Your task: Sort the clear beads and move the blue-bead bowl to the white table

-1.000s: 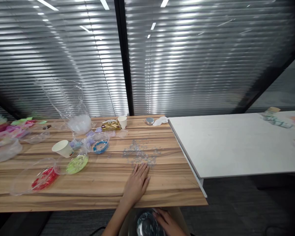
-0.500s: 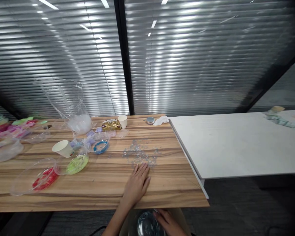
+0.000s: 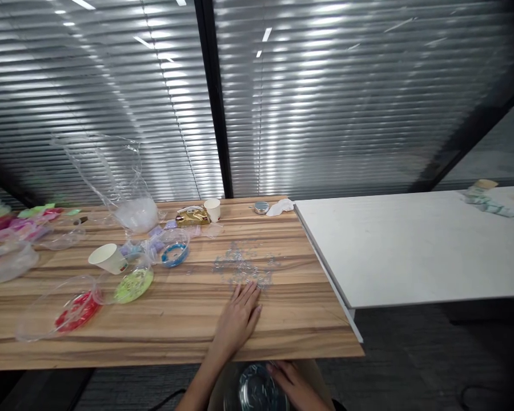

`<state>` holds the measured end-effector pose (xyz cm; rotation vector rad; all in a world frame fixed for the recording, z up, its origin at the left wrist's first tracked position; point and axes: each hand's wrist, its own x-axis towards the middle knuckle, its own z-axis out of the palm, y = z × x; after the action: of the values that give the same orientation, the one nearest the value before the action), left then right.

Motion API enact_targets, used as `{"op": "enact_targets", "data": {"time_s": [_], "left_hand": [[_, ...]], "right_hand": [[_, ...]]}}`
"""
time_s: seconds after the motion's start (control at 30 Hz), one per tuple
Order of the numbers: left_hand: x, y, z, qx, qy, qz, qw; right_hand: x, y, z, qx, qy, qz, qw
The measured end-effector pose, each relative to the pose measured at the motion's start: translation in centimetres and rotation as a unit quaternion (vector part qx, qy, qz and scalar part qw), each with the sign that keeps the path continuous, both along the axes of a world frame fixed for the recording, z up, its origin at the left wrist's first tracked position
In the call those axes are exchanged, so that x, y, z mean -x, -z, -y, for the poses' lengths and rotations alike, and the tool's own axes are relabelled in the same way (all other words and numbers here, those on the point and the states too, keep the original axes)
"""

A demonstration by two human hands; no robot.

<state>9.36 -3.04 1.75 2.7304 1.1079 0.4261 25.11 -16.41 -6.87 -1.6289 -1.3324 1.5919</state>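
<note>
My left hand (image 3: 239, 317) lies palm down on the wooden table, fingers stretched out. Its fingertips touch the near edge of a loose scatter of small clear and greyish bits (image 3: 242, 267), too small to name surely. Below the table edge, at my lap, my right hand (image 3: 294, 383) grips the right side of a clear round plastic bowl (image 3: 257, 389). Some similar pale bits show inside this bowl. Part of the bowl is cut off by the bottom of the view.
To the left stand clear round dishes with red (image 3: 77, 311), yellow-green (image 3: 133, 285) and blue (image 3: 175, 254) pieces. A tilted paper cup (image 3: 108, 258), a plastic bag of white stuff (image 3: 137, 215), a gold packet (image 3: 192, 216) and an upright cup (image 3: 213, 209) are near. A white table (image 3: 402, 251) adjoins right.
The view has shifted very slightly. Both hands, the scattered bits and the bowl stay practically where they were.
</note>
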Motion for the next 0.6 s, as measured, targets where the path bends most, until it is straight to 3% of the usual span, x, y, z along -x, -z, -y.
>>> {"op": "enact_targets", "data": {"time_s": [0.17, 0.4, 0.6], "left_hand": [[0.0, 0.1, -0.1, -0.011, 0.005, 0.009, 1.000], [0.1, 0.3, -0.1, -0.028, 0.017, 0.029, 0.999], [0.2, 0.7, -0.1, -0.038, 0.028, 0.051, 0.998]], "right_hand": [[0.0, -1.2, 0.1, 0.013, -0.002, 0.003, 1.000], [-0.2, -0.9, 0.2, 0.014, -0.012, 0.000, 1.000], [-0.2, -1.8, 0.3, -0.006, -0.031, -0.007, 0.999]]}}
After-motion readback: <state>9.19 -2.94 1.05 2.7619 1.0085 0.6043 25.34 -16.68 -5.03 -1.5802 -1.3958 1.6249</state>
